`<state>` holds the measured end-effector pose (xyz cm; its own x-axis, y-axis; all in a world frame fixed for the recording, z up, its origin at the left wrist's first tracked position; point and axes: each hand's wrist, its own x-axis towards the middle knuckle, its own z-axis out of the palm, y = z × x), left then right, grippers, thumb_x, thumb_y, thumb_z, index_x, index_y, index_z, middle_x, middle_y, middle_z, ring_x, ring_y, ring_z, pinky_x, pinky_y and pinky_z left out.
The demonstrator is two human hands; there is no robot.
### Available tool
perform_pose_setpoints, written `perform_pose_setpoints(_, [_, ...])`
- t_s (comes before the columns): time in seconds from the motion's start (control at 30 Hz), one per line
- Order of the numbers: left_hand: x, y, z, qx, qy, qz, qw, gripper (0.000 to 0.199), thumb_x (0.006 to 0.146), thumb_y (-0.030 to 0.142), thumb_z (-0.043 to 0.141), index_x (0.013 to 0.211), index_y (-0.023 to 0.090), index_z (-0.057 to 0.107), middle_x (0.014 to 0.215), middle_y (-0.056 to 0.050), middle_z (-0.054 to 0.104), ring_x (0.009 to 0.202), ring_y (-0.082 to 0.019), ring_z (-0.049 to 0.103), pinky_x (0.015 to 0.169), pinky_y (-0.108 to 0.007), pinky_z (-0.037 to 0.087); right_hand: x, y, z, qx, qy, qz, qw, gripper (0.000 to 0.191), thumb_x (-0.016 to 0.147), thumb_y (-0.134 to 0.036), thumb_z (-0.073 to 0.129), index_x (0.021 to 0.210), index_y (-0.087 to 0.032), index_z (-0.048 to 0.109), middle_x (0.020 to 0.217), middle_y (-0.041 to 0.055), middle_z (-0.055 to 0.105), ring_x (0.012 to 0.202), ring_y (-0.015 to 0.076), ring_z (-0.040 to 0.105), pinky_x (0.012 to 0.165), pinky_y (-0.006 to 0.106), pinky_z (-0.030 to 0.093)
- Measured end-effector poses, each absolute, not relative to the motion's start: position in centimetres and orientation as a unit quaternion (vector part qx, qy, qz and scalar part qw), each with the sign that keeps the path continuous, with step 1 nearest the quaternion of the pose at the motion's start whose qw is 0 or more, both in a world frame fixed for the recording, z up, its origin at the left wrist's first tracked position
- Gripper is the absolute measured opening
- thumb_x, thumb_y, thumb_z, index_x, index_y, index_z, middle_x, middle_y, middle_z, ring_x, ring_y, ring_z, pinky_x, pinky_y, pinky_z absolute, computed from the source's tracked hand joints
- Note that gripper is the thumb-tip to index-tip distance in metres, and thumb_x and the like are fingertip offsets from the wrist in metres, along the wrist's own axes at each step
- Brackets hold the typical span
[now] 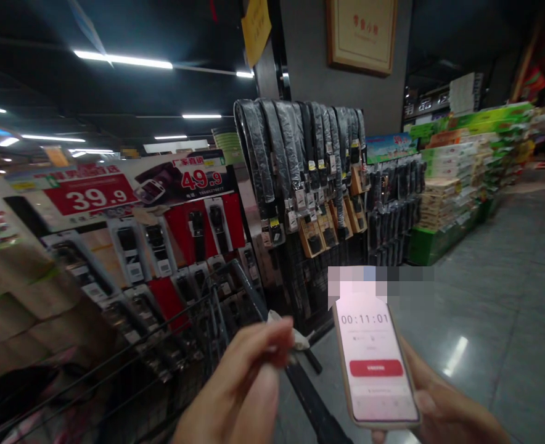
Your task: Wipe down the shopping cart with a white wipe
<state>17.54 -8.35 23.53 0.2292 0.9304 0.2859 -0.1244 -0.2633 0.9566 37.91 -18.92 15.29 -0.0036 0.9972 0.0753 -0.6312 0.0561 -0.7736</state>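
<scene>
My right hand [443, 394] is wrapped around a smartphone [376, 370] from its right side and below. The phone is upright with its lit screen facing me; it shows a timer reading 00:11:01 and a red button. To the left of the phone is my left hand [240, 382], with loosely bent fingers and the thumb a little apart from them. I see nothing held in it. Just behind its fingertips, a dark bar of a shopping cart [307, 394] runs across, with a whitish wrap [303, 339] on it.
Packaged belts [161, 246] hang on a display at left under a price sign [92, 194]. More plastic-wrapped belts [300, 148] hang on a rack ahead. Stacked packages [457, 166] stand on a green base at right, beside the grey floor [508, 296]. The cart's wire basket [147, 336] is lower left.
</scene>
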Motion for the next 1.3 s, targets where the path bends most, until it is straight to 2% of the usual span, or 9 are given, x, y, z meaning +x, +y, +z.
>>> perform_pose_setpoints(0.07, [19.7, -7.6, 25.1, 0.619, 0.343, 0.463, 0.533, 0.036, 0.072, 0.047, 0.068, 0.099, 0.023, 0.069, 0.105, -0.008, 0.067, 0.101, -0.026, 0.061, 0.09, -0.037, 0.048, 38.0, -18.4, 15.9, -0.274, -0.342, 0.635, 0.637, 0.088, 0.069, -0.037, 0.06, 0.146, -0.029, 0.02, 0.113, 0.0069, 0.064, 0.085, 0.0252, 0.062, 0.072, 0.037, 0.048])
perform_pose_setpoints(0.17, [22.9, -5.8, 26.1, 0.633, 0.281, 0.34, 0.636, 0.043, 0.077, 0.055, 0.058, 0.095, 0.017, 0.071, 0.1, -0.011, 0.07, 0.097, -0.027, 0.063, 0.091, -0.04, 0.047, 38.1, -17.3, 16.7, -0.252, -0.373, 0.649, 0.614, 0.09, 0.07, -0.036, 0.061, 0.147, -0.029, 0.016, 0.117, 0.0071, 0.062, 0.085, 0.0234, 0.062, 0.073, 0.036, 0.047])
perform_pose_setpoints(0.27, [24.7, -4.3, 25.5, 0.612, 0.25, 0.306, 0.685, 0.047, 0.077, 0.056, 0.057, 0.094, 0.015, 0.071, 0.094, -0.012, 0.071, 0.091, -0.025, 0.065, 0.089, -0.039, 0.048, 38.4, -16.2, 17.0, -0.24, -0.403, 0.653, 0.595, 0.088, 0.071, -0.033, 0.06, 0.147, -0.025, 0.018, 0.11, 0.0079, 0.065, 0.083, 0.0222, 0.062, 0.072, 0.035, 0.048])
perform_pose_setpoints(0.47, [24.7, -2.5, 23.7, 0.599, 0.281, 0.305, 0.685, 0.047, 0.07, 0.056, 0.065, 0.089, 0.013, 0.071, 0.088, -0.011, 0.071, 0.079, -0.023, 0.066, 0.08, -0.039, 0.052, 38.7, -13.9, 16.6, -0.257, -0.42, 0.634, 0.596, 0.078, 0.072, -0.029, 0.059, 0.143, -0.022, 0.028, 0.103, 0.0091, 0.066, 0.08, 0.0225, 0.063, 0.062, 0.033, 0.053])
perform_pose_setpoints(0.73, [25.3, 0.5, 22.6, 0.633, 0.316, 0.337, 0.621, 0.047, 0.068, 0.057, 0.062, 0.081, 0.013, 0.07, 0.08, -0.008, 0.071, 0.071, -0.019, 0.064, 0.065, -0.029, 0.05, 38.3, -11.3, 16.4, -0.349, -0.402, 0.589, 0.608, 0.069, 0.064, -0.03, 0.069, 0.127, -0.02, 0.045, 0.089, 0.0066, 0.067, 0.067, 0.0187, 0.062, 0.049, 0.027, 0.05])
perform_pose_setpoints(0.83, [25.8, 1.8, 21.8, 0.636, 0.34, 0.375, 0.583, 0.044, 0.068, 0.055, 0.06, 0.074, 0.013, 0.069, 0.07, -0.006, 0.069, 0.065, -0.017, 0.062, 0.06, -0.027, 0.048, 38.2, -9.8, 15.7, -0.446, -0.401, 0.501, 0.623, 0.066, 0.058, -0.031, 0.075, 0.117, -0.02, 0.048, 0.091, 0.006, 0.066, 0.07, 0.02, 0.063, 0.049, 0.026, 0.049])
perform_pose_setpoints(1.03, [26.8, 4.2, 20.7, 0.632, 0.35, 0.445, 0.529, 0.039, 0.071, 0.052, 0.056, 0.066, 0.014, 0.065, 0.059, -0.002, 0.062, 0.055, -0.015, 0.058, 0.056, -0.028, 0.048, 37.6, -6.5, 14.4, -0.611, -0.399, 0.275, 0.625, 0.068, 0.051, -0.027, 0.077, 0.111, -0.021, 0.046, 0.099, 0.0055, 0.064, 0.09, 0.0244, 0.063, 0.079, 0.036, 0.051])
perform_pose_setpoints(1.17, [28.0, 5.9, 19.8, 0.634, 0.356, 0.47, 0.501, 0.038, 0.072, 0.051, 0.056, 0.059, 0.015, 0.061, 0.055, -0.001, 0.06, 0.057, -0.016, 0.057, 0.054, -0.026, 0.045, 37.7, -4.4, 14.0, -0.665, -0.438, 0.142, 0.588, 0.064, 0.048, -0.03, 0.077, 0.105, -0.019, 0.051, 0.101, 0.0069, 0.059, 0.095, 0.0273, 0.058, 0.082, 0.038, 0.05])
perform_pose_setpoints(1.3, [29.0, 7.5, 19.0, 0.642, 0.357, 0.482, 0.478, 0.037, 0.074, 0.049, 0.054, 0.059, 0.016, 0.06, 0.057, 0.0, 0.06, 0.061, -0.016, 0.057, 0.054, -0.025, 0.044, 38.2, -2.2, 13.7, -0.694, -0.479, 0.062, 0.534, 0.045, 0.053, -0.028, 0.071, 0.094, -0.017, 0.057, 0.091, 0.0077, 0.058, 0.091, 0.0278, 0.056, 0.078, 0.037, 0.05])
